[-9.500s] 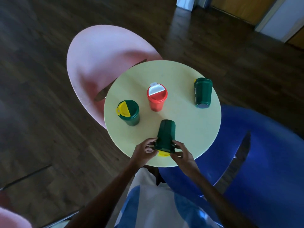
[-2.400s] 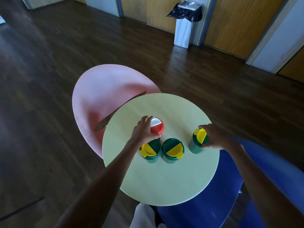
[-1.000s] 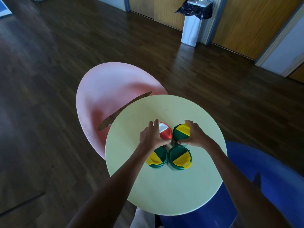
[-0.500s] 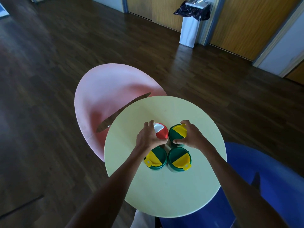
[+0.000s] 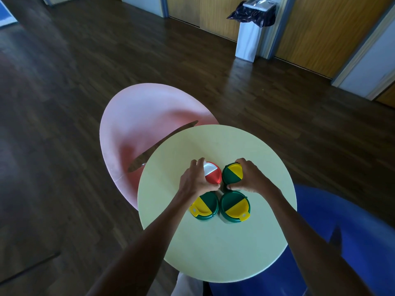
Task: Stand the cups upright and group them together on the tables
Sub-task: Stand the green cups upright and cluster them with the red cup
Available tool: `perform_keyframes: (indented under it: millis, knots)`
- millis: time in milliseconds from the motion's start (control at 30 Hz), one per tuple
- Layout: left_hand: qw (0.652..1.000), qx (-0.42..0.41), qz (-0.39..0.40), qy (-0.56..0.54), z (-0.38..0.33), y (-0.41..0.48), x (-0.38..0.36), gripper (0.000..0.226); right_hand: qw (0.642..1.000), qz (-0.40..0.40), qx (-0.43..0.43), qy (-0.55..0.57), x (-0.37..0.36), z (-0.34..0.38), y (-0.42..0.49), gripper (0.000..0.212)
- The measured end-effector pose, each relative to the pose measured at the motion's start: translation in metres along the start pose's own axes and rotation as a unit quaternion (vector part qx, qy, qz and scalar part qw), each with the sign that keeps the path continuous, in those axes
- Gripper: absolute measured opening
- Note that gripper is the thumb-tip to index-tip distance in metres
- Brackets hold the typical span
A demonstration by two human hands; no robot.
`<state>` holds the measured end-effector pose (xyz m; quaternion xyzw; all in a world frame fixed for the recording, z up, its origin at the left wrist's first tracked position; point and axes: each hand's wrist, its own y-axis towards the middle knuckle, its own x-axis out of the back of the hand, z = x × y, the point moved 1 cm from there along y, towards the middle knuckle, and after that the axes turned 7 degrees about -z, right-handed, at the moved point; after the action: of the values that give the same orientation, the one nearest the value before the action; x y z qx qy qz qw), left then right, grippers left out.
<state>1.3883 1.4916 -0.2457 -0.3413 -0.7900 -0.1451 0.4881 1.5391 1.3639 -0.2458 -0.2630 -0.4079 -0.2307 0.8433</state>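
The green plastic cup with a green-and-yellow lid [image 5: 233, 175] stood alone at the 3 o'clock edge of the round pale-yellow bench [image 5: 224, 253] a couple of seconds ago. It has now been brought in just beside the red plastic cup with a red-and-white lid [image 5: 212, 175]. All four cups stand upright in one tight cluster, so this bench looks finished. The right hand [image 5: 251, 179] curls round the green cup at the cluster's 1 o'clock, and the left hand [image 5: 193, 181] grips the red cup at 11 o'clock. A second green cup [image 5: 206, 207] sits at 7 o'clock and a third green cup [image 5: 235, 207] at 5 o'clock.
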Motion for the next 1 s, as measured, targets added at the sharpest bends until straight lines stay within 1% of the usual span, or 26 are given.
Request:
perform_keyframes:
  millis: [233,367,467,533,600,667,700,733,767,833,867,933,1000]
  knots:
    - [1.0,-0.025,0.01,-0.008,0.002,0.001,-0.001,0.1,1.0,-0.022,-0.015,0.003,-0.006,-0.003,-0.007,0.091]
    - [0.999,-0.032,0.018,-0.004,0.002,0.0,-0.002,0.102,0.999,-0.01,-0.026,0.017,-0.005,-0.005,-0.006,0.095]
    - [0.999,-0.04,0.026,0.012,0.002,-0.001,-0.001,0.106,0.998,0.009,-0.038,0.058,-0.001,-0.007,-0.006,0.098]
    - [0.998,-0.056,0.01,0.025,0.006,-0.005,0.001,0.108,0.991,0.004,-0.065,0.117,0.002,-0.012,-0.011,0.093]
    - [0.998,-0.058,-0.029,0.0,0.012,-0.016,0.005,0.101,0.975,-0.033,-0.101,0.193,0.003,-0.02,-0.026,0.082]
    - [0.994,-0.031,-0.066,-0.082,0.023,-0.036,0.005,0.089,0.954,-0.097,-0.119,0.258,-0.003,-0.027,-0.05,0.068]
    - [0.987,-0.013,-0.083,-0.133,0.03,-0.049,0.003,0.085,0.942,-0.129,-0.12,0.285,-0.01,-0.03,-0.064,0.064]
    - [0.979,0.002,-0.094,-0.18,0.038,-0.062,-0.002,0.083,0.932,-0.147,-0.118,0.308,-0.018,-0.031,-0.079,0.067]
    - [0.972,0.009,-0.095,-0.215,0.045,-0.075,-0.007,0.084,0.928,-0.146,-0.114,0.324,-0.027,-0.032,-0.093,0.075]
    - [0.969,-0.004,-0.069,-0.238,0.059,-0.096,-0.02,0.087,0.933,-0.109,-0.104,0.328,-0.046,-0.034,-0.113,0.092]
    - [0.971,-0.015,-0.05,-0.234,0.064,-0.102,-0.026,0.091,0.938,-0.09,-0.098,0.319,-0.054,-0.035,-0.119,0.096]
    - [0.974,-0.021,-0.021,-0.223,0.065,-0.109,-0.033,0.098,0.948,-0.07,-0.088,0.299,-0.067,-0.036,-0.125,0.099]
    - [0.973,-0.007,-0.018,-0.229,0.064,-0.11,-0.034,0.101,0.949,-0.079,-0.084,0.294,-0.071,-0.033,-0.125,0.098]
